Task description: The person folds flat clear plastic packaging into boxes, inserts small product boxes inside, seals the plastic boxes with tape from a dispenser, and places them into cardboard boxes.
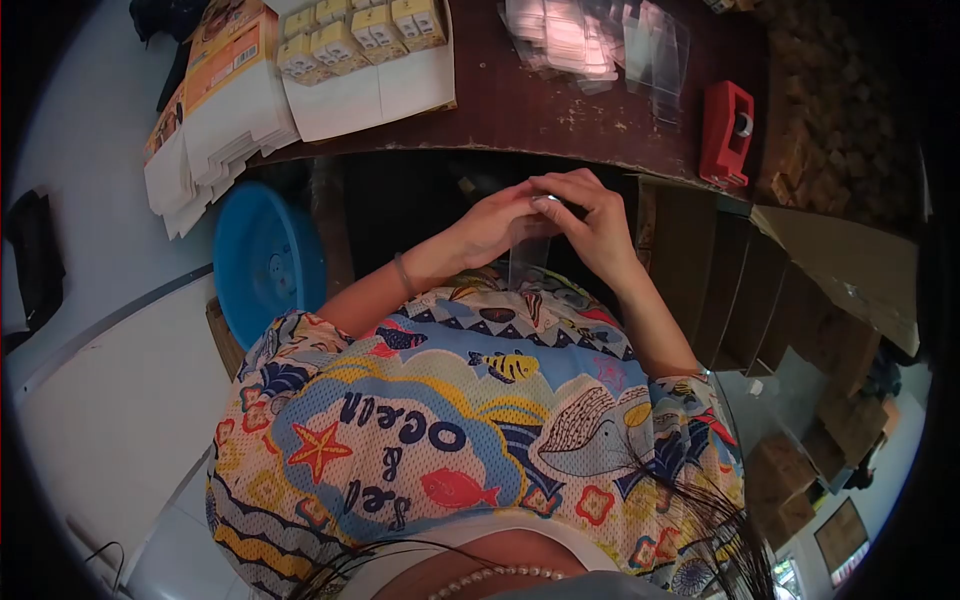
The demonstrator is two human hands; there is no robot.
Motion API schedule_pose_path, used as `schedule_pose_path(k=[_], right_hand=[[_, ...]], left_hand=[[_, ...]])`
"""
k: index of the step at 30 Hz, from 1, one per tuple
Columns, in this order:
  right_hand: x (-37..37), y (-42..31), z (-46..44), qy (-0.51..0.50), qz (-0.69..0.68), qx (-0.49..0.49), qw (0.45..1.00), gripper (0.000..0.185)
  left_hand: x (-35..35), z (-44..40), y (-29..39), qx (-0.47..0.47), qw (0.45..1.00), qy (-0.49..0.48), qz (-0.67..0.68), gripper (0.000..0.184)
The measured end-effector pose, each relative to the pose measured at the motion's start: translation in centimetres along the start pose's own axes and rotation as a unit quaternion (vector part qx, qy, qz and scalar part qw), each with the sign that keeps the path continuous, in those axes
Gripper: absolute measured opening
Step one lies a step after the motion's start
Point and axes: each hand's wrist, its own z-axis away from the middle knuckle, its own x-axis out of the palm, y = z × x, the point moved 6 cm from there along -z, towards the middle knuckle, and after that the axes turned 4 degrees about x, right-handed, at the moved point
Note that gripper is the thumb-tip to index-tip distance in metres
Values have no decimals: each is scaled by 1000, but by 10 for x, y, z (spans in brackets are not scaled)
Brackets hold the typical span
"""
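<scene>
Both hands meet in front of my body, just below the table's near edge. My left hand (482,232), with a thin band on its wrist, is closed on a clear plastic sleeve (526,262). That see-through piece hangs down from the fingers in front of the patterned shirt. My right hand (592,222) is bent over the top of the left fingers, its thumb and fingers closed around the sleeve's upper end. The fingertips overlap, so their exact grip is partly hidden.
On the dark red table (480,115) lie flat clear plastic sleeves (655,60), a pile of pinkish wrapped pieces (565,40), and a red tape dispenser (727,135). Small yellow boxes (360,38) sit on a white carton at left. Below stand a blue basin (230,265) and cardboard boxes (725,270).
</scene>
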Motion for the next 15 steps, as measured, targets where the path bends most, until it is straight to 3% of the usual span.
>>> schedule_pose_path(k=[3, 4, 5, 7, 8, 9, 11, 15], right_hand=[[-10, 17, 0, 13, -52, 60, 997, 19], [-13, 19, 2, 19, -49, 66, 996, 18], [-15, 20, 3, 26, -45, 73, 996, 17], [-16, 1, 3, 42, -16, 3, 999, 16], [-17, -9, 3, 49, 0, -33, 998, 16], [-19, -12, 2, 51, 7, -39, 998, 16], [-26, -17, 0, 59, 23, -56, 996, 15], [-39, -37, -4, 23, 81, -155, 984, 23]], left_hand=[[15, 9, 0, -15, 987, -116, 111, 50], [11, 9, -7, -18, 988, -138, -73, 60], [9, 9, -7, 6, 982, -137, -126, 63], [19, 10, -2, 55, 963, -133, -228, 69], [17, -1, 7, 109, 983, -68, -134, 78], [19, -5, 18, 123, 976, -70, -168, 77], [27, -10, 32, 121, 961, -83, -235, 77], [42, -14, 52, 86, 968, -108, -210, 79]])
